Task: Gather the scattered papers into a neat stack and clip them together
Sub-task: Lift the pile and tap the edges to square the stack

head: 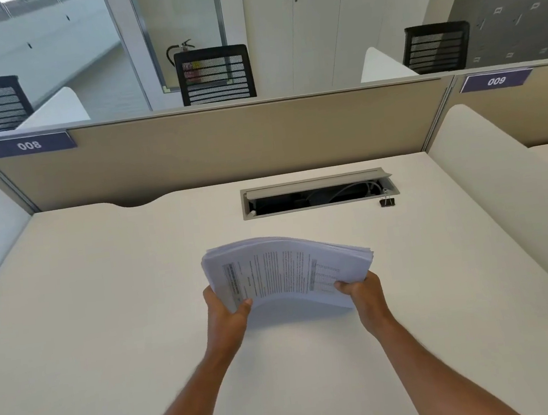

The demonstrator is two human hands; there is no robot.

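A stack of printed white papers (287, 269) is held above the white desk (106, 314), bowed upward in the middle, its edges roughly aligned. My left hand (225, 311) grips the stack's left end, thumb on top. My right hand (362, 291) grips the right end the same way. A small black binder clip (387, 201) lies on the desk to the far right of the papers, just below the right corner of the cable slot, apart from both hands.
An open cable slot (319, 195) with a raised metal flap is set into the desk behind the papers. A beige partition (223, 144) closes the far side, and white rounded side dividers (490, 180) stand at left and right.
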